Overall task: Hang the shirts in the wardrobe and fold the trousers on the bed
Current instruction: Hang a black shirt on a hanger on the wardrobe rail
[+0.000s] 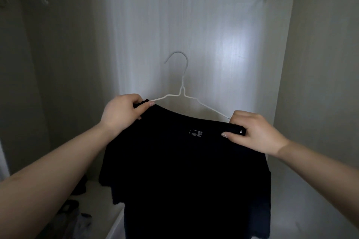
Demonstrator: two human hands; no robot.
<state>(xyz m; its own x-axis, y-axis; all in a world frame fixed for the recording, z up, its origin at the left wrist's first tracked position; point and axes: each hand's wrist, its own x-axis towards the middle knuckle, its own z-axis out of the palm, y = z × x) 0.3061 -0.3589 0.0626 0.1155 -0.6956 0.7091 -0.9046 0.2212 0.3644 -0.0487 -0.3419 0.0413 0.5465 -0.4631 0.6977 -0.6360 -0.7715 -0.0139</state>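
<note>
Currently, the wardrobe (194,15) interior fills the view. Before it hangs the black shirt (184,170), draped on a white wire hanger (181,91). Left hand (121,111) and right hand (254,132) each pinch a shoulder edge, fingers clamped on fabric.

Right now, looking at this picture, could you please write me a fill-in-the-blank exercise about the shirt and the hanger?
1. The shirt is ____ in colour.
2. The white hanger has its hook pointing ____.
3. The left hand and the right hand each grip one ____ of the shirt.

Missing words: black; up; shoulder
</note>
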